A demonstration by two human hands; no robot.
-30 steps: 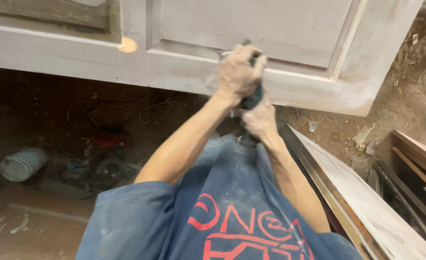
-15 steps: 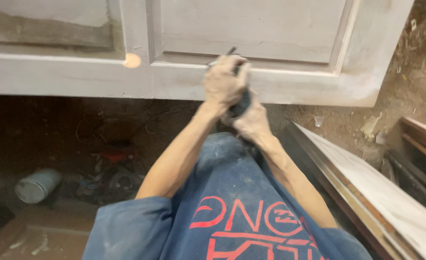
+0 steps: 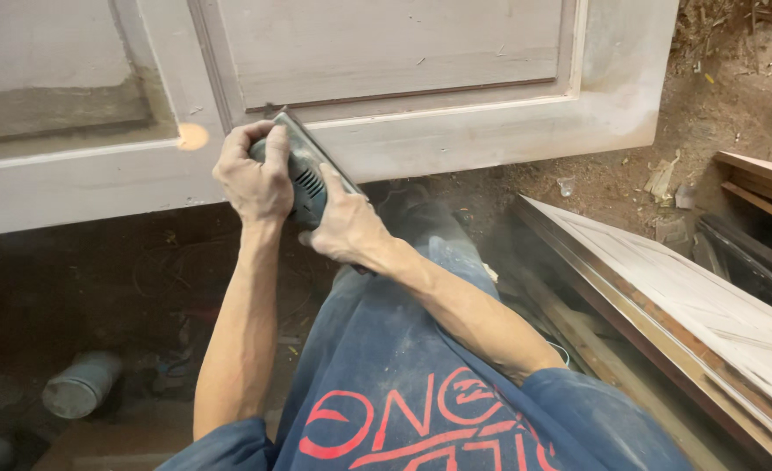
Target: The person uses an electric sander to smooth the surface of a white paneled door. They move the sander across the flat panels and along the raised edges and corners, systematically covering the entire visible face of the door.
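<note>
A teal power sander (image 3: 303,179) is gripped in both hands here and pressed against the bottom rail of a pale panelled door (image 3: 455,139) that's laid flat across the far side of the view. The left hand (image 3: 251,179) is wrapped over the top of the tool, fingers closed tight around it, and the right hand (image 3: 346,227) is clamped on the rear of the body just behind. So sanding of the near rail looks to be the step in hand, somewhere around the middle of the door's width, close to the upright between the two panels. A small round bare patch (image 3: 193,136) can be seen just left of the tool.

For the next pass, flat pressure and a steady slide along the rail would probably be called for. The near edge of the door sits right under the sander, so a tilt over that lip is the thing to be watched. Plenty of rail is left open to the right, out to the corner. Below, the dirt floor (image 3: 98,288) is cluttered: a grey can (image 3: 81,384) at the near left, and another white panelled piece (image 3: 708,305) leaned in at the right, well apart from the hands.
</note>
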